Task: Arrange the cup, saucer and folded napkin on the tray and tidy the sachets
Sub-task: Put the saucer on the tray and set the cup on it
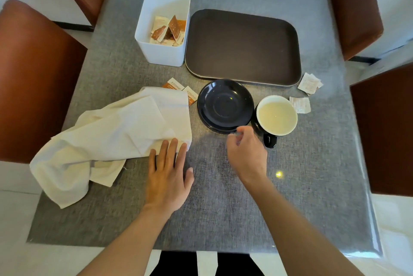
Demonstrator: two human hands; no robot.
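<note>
A dark brown tray point(243, 45) lies bare at the table's far middle. Just in front of it sits a black saucer point(224, 105), and a black cup point(276, 117) with a cream inside stands to its right. A cream cloth napkin point(107, 139) lies rumpled and partly folded at the left. My left hand point(168, 175) rests flat, fingertips on the napkin's near right corner. My right hand point(245, 152) hovers at the saucer's near rim, fingers curled, holding nothing that I can see. Loose sachets lie behind the napkin point(173, 85) and right of the cup point(300, 104).
A white box point(164, 52) holding several sachets stands left of the tray. More white sachets point(309, 83) lie by the tray's near right corner. Brown chairs point(33, 74) flank the grey table on both sides.
</note>
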